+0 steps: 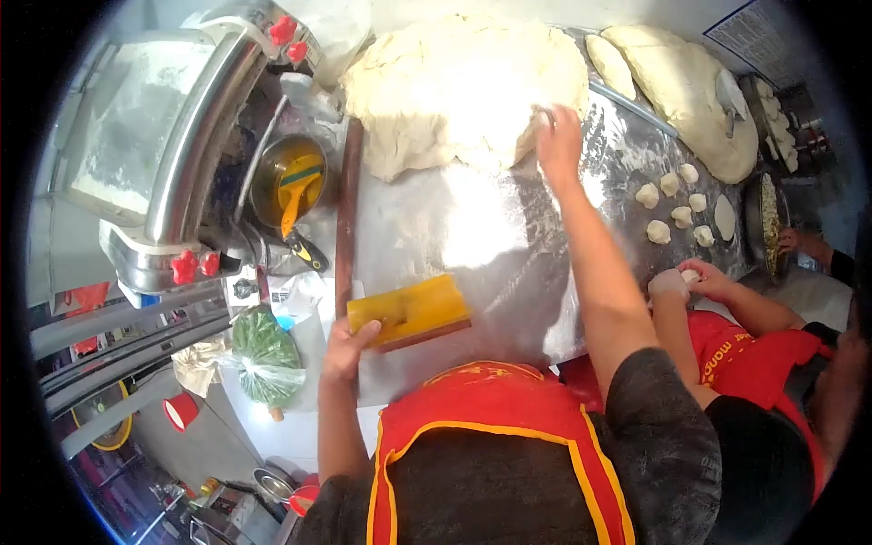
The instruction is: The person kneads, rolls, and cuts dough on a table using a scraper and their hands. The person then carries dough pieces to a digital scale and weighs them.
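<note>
Over open tabletop, left hand grips yellow block by one edge.

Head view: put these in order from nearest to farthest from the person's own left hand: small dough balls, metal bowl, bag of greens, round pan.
From the left hand:
1. Bag of greens, just left.
2. Metal bowl, upper left, with a brush in it.
3. Small dough balls, across to the right.
4. Round pan, far right.
</note>
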